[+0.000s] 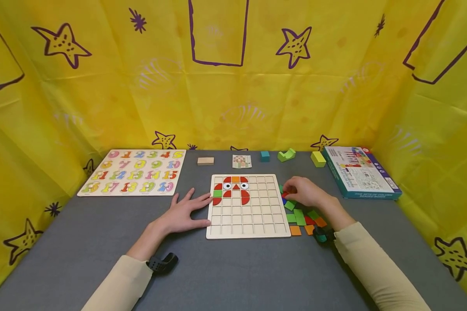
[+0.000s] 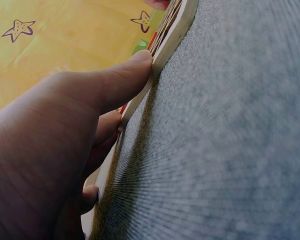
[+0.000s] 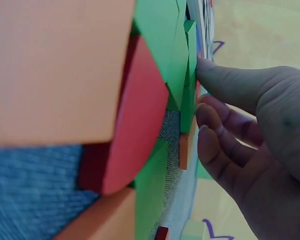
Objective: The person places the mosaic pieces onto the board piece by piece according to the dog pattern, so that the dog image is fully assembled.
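Note:
A square wooden grid board (image 1: pixel 249 222) lies on the table with red, green, orange and eye-marked tiles set in its upper left cells. My left hand (image 1: pixel 183 214) has its fingers spread, with the thumb and a fingertip at the board's left edge. In the left wrist view the thumb (image 2: pixel 132 65) presses against the wooden side. Right of the board, my right hand (image 1: pixel 305 191) bends its fingers down into a loose pile of tiles (image 1: pixel 299 217). Its thumb (image 3: pixel 225 82) and fingertips are close around a red tile (image 1: pixel 285 195); I cannot tell whether they pinch it.
A number puzzle board (image 1: pixel 132 172) lies at the left. Along the back are a wooden block (image 1: pixel 205 161), a small picture card (image 1: pixel 241 161), a teal cube (image 1: pixel 264 156), a green curved block (image 1: pixel 286 155) and a yellow block (image 1: pixel 318 159). A flat box (image 1: pixel 362 172) lies at the right.

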